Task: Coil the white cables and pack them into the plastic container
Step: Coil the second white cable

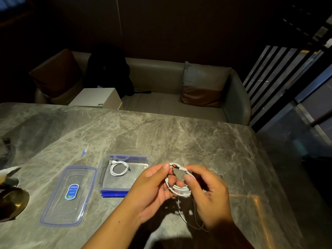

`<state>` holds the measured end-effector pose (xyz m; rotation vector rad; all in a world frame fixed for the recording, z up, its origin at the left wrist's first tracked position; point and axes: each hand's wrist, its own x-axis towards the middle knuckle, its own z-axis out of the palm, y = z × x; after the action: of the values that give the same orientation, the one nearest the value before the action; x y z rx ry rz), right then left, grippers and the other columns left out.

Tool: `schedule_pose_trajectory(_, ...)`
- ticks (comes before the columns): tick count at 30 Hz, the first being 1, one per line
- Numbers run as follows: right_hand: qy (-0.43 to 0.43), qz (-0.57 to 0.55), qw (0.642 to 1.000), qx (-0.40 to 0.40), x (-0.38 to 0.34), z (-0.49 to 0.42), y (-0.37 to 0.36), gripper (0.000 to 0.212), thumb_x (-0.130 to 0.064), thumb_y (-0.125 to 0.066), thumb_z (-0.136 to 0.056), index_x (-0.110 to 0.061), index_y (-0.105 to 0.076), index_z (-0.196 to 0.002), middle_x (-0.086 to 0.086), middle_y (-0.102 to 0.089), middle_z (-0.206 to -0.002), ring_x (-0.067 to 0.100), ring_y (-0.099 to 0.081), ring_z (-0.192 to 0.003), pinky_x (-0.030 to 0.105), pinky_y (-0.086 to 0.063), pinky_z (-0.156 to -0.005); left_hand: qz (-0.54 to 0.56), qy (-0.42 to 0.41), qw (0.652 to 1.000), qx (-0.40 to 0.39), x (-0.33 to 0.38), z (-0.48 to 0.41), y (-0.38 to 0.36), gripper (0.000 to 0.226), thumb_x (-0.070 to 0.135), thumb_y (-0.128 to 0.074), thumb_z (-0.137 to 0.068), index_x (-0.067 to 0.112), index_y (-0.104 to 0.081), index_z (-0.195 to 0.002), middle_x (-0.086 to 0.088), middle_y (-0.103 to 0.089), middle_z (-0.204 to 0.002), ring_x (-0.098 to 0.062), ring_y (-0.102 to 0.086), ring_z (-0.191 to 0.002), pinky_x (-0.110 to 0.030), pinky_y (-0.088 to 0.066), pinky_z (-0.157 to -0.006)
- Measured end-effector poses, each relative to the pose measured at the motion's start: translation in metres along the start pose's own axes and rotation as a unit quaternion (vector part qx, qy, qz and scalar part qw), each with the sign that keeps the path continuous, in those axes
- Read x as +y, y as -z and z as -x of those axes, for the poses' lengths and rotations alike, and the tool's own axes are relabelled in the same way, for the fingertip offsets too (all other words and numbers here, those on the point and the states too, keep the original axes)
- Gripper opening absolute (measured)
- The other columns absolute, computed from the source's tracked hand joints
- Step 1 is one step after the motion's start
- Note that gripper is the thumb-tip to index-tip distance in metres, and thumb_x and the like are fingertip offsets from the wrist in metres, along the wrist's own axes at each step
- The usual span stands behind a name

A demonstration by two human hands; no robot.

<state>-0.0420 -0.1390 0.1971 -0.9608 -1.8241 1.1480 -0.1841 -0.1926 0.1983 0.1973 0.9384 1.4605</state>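
Observation:
A white cable (177, 187), wound into a small coil with an orange-tipped plug at its top, is held above the marble table between both hands. My left hand (152, 191) pinches the coil's left side, thumb near the plug. My right hand (208, 193) grips the coil's right side with curled fingers. A loose end of the cable hangs below the coil. The clear plastic container (142, 166) with blue clips stands open just left of my hands. Another coiled white cable (119, 168) lies inside it.
The container's clear lid (69, 194) with a blue label lies flat to the left. A brass dish (12, 202) sits at the left table edge. A small blue-white scrap (84, 150) lies farther back. A sofa with cushions and a white box (97, 98) stands behind the table.

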Motion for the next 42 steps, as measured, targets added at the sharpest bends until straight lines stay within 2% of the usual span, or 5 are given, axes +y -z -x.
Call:
schedule_pose_trajectory(9, -0.036, -0.164, 0.985, -0.048, 0.001, 0.000, -0.005, 0.033, 0.004, -0.057, -0.092, -0.019, -0.078, -0.101, 0.002, -0.070, -0.097, 0.013, -0.069, -0.092, 0.016, -0.052, -0.079, -0.031, -0.051, 0.998, 0.032, -0.001, -0.004, 0.002, 0.023, 0.022, -0.055, -0.091, 0.004, -0.065, -0.081, -0.014, -0.063, -0.070, -0.019, -0.062, -0.060, -0.032, -0.058, -0.059)
schedule_pose_trajectory(21, -0.187, -0.273, 0.944, -0.001, 0.008, -0.004, -0.014, 0.027, -0.007, -0.069, -0.083, -0.029, -0.061, -0.098, 0.006, -0.068, -0.086, 0.026, -0.066, -0.079, 0.045, -0.052, -0.078, -0.064, -0.091, 0.993, 0.033, -0.008, -0.004, 0.005, 0.020, 0.021, -0.059, -0.089, 0.001, -0.060, -0.082, -0.019, -0.062, -0.078, -0.022, -0.067, -0.067, -0.036, -0.061, -0.069)
schedule_pose_trajectory(25, -0.186, -0.198, 0.962, -0.039, 0.007, -0.007, -0.008, 0.050, 0.005, -0.062, -0.091, -0.030, -0.055, -0.127, -0.001, -0.069, -0.083, 0.016, -0.072, -0.080, 0.025, -0.056, -0.076, -0.116, -0.113, 0.986, 0.042, -0.010, -0.004, 0.009, 0.023, 0.022, -0.060, -0.088, 0.000, -0.065, -0.088, -0.020, -0.070, -0.086, -0.030, -0.071, -0.077, -0.037, -0.061, -0.071)
schedule_pose_trajectory(34, -0.068, 0.188, 0.975, -0.100, 0.005, -0.012, 0.003, 0.008, -0.021, -0.061, -0.095, -0.030, -0.060, -0.096, -0.012, -0.066, -0.082, 0.000, -0.064, -0.078, 0.015, -0.047, -0.065, -0.245, -0.176, 0.950, 0.077, -0.024, -0.008, 0.015, 0.021, 0.032, -0.062, -0.087, 0.014, -0.073, -0.088, -0.018, -0.070, -0.085, -0.035, -0.071, -0.082, -0.062, -0.056, -0.079)
schedule_pose_trajectory(42, -0.051, 0.284, 0.956, -0.050, 0.014, -0.010, -0.002, 0.013, -0.039, -0.048, -0.100, -0.031, -0.055, -0.108, -0.014, -0.066, -0.082, 0.008, -0.063, -0.079, 0.025, -0.046, -0.071, -0.224, -0.163, 0.960, 0.037, -0.025, -0.010, 0.012, 0.027, 0.039, -0.066, -0.083, 0.013, -0.065, -0.078, -0.007, -0.063, -0.073, -0.018, -0.058, -0.070, -0.034, -0.046, -0.068)
